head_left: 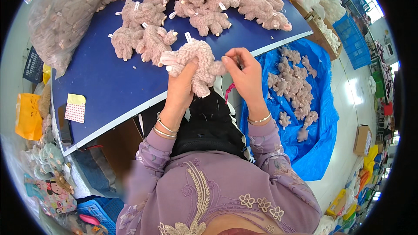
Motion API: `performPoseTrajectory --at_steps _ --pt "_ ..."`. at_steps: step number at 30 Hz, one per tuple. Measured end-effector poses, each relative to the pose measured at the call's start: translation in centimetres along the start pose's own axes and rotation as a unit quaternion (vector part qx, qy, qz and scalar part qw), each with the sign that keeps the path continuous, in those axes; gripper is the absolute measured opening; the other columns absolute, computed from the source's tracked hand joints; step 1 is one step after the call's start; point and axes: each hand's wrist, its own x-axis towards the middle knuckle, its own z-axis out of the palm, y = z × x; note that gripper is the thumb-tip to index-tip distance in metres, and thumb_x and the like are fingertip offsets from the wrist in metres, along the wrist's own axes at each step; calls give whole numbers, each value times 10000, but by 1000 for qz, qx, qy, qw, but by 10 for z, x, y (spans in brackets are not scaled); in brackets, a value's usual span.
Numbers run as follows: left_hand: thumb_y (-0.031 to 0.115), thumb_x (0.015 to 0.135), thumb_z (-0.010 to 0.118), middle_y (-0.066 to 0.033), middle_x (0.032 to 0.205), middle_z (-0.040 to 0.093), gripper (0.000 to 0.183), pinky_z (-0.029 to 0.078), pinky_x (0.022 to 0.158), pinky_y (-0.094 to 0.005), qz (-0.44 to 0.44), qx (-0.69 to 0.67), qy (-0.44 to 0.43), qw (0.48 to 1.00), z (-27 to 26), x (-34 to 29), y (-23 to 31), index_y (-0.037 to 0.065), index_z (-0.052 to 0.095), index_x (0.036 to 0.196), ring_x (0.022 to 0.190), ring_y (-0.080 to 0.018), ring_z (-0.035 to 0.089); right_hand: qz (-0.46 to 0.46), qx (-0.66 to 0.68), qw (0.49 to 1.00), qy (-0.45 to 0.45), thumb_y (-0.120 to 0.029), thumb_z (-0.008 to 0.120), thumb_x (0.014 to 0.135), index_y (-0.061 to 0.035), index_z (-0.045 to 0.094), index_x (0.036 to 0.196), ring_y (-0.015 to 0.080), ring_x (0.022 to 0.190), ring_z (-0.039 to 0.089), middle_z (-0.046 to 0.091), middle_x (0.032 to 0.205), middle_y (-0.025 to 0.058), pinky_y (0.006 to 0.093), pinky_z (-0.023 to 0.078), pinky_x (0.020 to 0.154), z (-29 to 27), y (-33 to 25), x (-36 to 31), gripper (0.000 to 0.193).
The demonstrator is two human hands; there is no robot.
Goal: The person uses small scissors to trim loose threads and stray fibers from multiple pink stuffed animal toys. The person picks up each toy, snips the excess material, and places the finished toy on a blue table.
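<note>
Both hands grasp one pink fuzzy plush toy (198, 63) over the blue table's (109, 82) edge: left hand (183, 82) clenched beneath, right hand (241, 67) pinching at three o'clock; its face is hidden.

Head view, steeply down, close.

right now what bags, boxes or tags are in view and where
clear plastic bag: far left of table, bulging with pink plush
white tag: small strip on the plush toy in both hands
cardboard box: brown, floor at right
blue bag: open, right of table
</note>
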Motion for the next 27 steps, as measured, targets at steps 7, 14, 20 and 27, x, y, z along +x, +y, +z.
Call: performPoseTrajectory --at_steps 7,14,20,27 --pt "86 922 579 -83 1061 628 263 519 787 -292 40 9 12 999 -1 3 -9 0 541 1168 934 -157 628 -191 -75 975 -80 -33 704 787 -6 625 905 163 645 557 577 827 71 260 443 581 16 -25 -11 144" --pt "45 894 599 -77 1027 634 238 508 756 -275 72 23 54 996 2 -1 -12 -21 583 1123 899 -132 619 -183 -121 974 -55 -40 681 823 -1 586 854 127 640 523 550 753 24 256 412 548 29 -15 -8 107" --pt "94 914 577 -90 1039 633 263 524 753 -298 23 -20 37 999 1 0 -6 -20 548 1149 896 -163 640 74 196 966 -151 -110 554 947 -34 537 889 20 574 371 454 724 -47 191 296 492 8 -14 -5 96" --pt "116 921 577 -103 1043 637 275 540 740 -320 10 -43 56 997 -3 3 -8 -35 544 1148 887 -179 651 0 -6 986 -166 -170 507 965 1 563 919 59 571 433 496 688 22 222 345 506 -12 -37 -8 186"
